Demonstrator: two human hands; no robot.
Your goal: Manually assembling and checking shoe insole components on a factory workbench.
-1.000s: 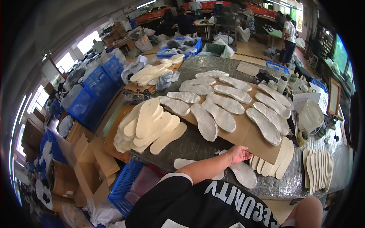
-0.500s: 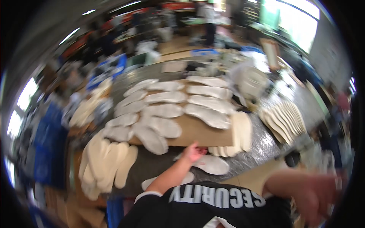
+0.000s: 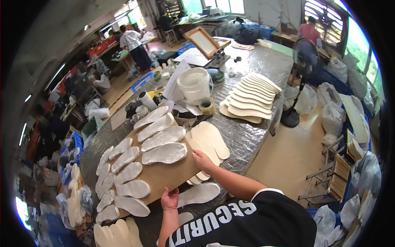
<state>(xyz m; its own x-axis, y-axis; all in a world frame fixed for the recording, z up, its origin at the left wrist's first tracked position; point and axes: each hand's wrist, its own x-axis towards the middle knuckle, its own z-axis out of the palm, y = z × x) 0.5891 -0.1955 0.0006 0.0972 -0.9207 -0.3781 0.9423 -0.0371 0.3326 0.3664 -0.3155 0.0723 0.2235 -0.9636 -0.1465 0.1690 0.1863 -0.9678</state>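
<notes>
A brown board (image 3: 166,180) carries several grey-white insoles (image 3: 163,153) in rows. My right hand (image 3: 202,161) grips the board's right edge, thumb on top and the other fingers hidden beneath. At the near edge, my left hand (image 3: 169,200) holds the board from below, its thumb pointing up along the rim. Beside my left hand, a single grey-white insole (image 3: 199,194) lies on the table. Cream insoles (image 3: 208,140) are partly covered by the board's right side, and another cream pile (image 3: 117,234) sits at the near left.
Fanned cream insoles (image 3: 251,99) rest on the shiny table (image 3: 242,142). Beyond the board stand a white bucket (image 3: 193,84), a tape roll (image 3: 206,106) and a wooden frame (image 3: 202,41). A standing fan (image 3: 305,61) and a rack (image 3: 329,181) are to the right. Another person (image 3: 133,47) stands far off.
My right hand has come from the lower right onto the board's right edge. My left hand stays at the near edge. The view has swung right, and the board appears more tilted.
</notes>
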